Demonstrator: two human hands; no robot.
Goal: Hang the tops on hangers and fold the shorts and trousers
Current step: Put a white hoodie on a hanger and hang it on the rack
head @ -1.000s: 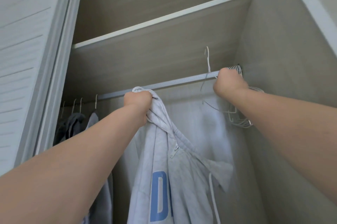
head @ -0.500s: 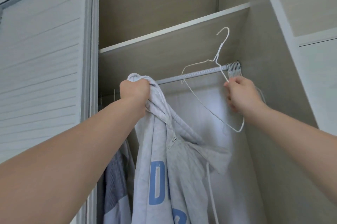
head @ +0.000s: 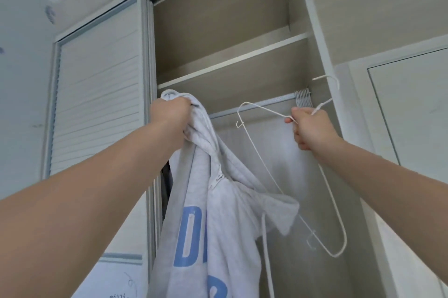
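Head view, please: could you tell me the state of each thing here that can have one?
Hoodie: on no hanger, bunched at the top in the left hand, hanging down.
Hanger: off the rail, gripped by the right hand, nothing on it.
Spare hangers: hooked on the rail, bunched at its right end.
Wardrobe door: slid open.

Hoodie (head: 225,213) left of hanger (head: 263,159), both before rail (head: 254,105); rail under shelf (head: 232,60); spare hangers (head: 302,97) on rail's right end.
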